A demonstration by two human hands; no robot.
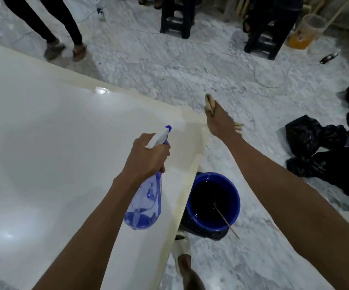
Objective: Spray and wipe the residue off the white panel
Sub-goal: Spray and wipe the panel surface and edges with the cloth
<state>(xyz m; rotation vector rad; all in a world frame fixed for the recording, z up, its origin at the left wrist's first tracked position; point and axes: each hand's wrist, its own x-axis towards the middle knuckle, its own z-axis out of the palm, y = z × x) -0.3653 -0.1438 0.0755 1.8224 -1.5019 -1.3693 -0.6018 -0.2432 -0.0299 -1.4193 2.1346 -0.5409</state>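
Note:
The glossy white panel point(50, 143) fills the left of the head view, with a yellowish residue band point(192, 147) along its right and far edges. My left hand point(146, 155) grips the neck of a blue translucent spray bottle point(145, 201), its white nozzle pointing at the panel's far right corner. My right hand point(219, 122) is just past that corner, over the floor, and holds a crumpled tan cloth or wad point(210, 103); part of it pokes out below the hand too.
A blue bucket point(211, 203) of dark liquid with a stick in it stands on the floor beside the panel's right edge. Black bags point(324, 151) lie at right. Dark stools point(176, 17), a person's legs point(65, 38) and a cable are farther back on the dusty floor.

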